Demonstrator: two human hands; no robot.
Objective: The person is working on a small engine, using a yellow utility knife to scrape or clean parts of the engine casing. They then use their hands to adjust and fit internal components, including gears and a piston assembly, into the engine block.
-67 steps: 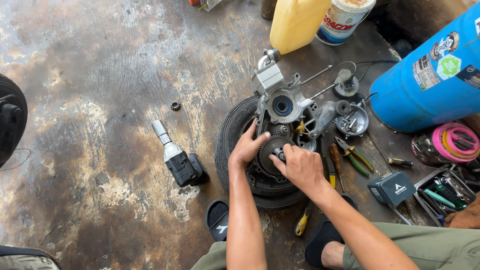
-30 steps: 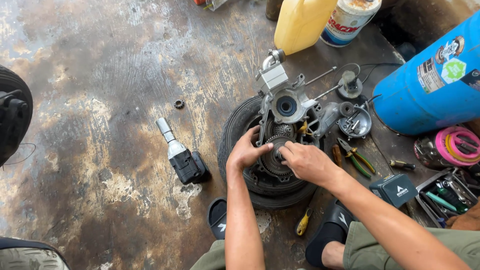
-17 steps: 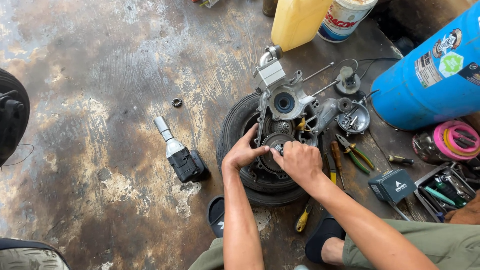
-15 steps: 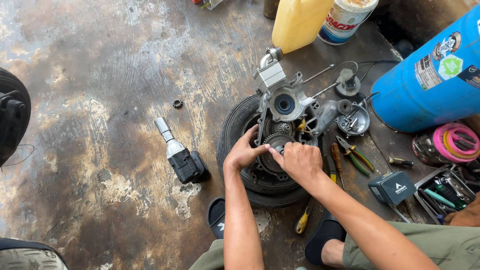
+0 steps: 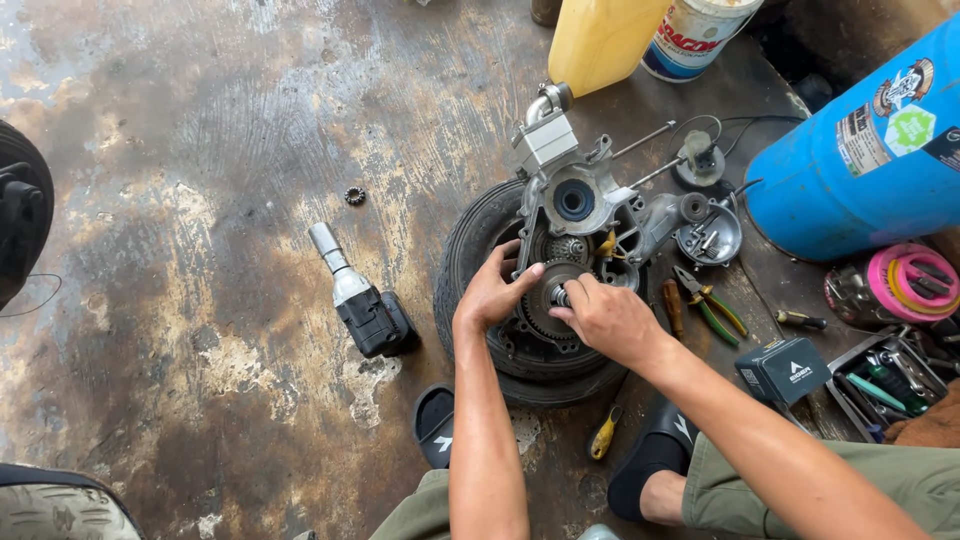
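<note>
Gripping a round toothed clutch [image 5: 545, 300] (grey, greasy), left hand [image 5: 490, 295] and right hand [image 5: 605, 318].

We see an impact wrench [image 5: 365, 305] left of the tyre [image 5: 470, 255], pliers [image 5: 712, 303] to its right, a blue cylinder [image 5: 860, 160] beyond them.

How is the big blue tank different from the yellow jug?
The big blue metal cylinder tank lies on its side at the right, while the yellow plastic jug stands upright at the top edge. The blue tank has round sides and carries stickers; the yellow jug has flatter sides and shows none here. The tank looks much bulkier than the jug. Both sit on the stained concrete floor, away from both hands.
</note>
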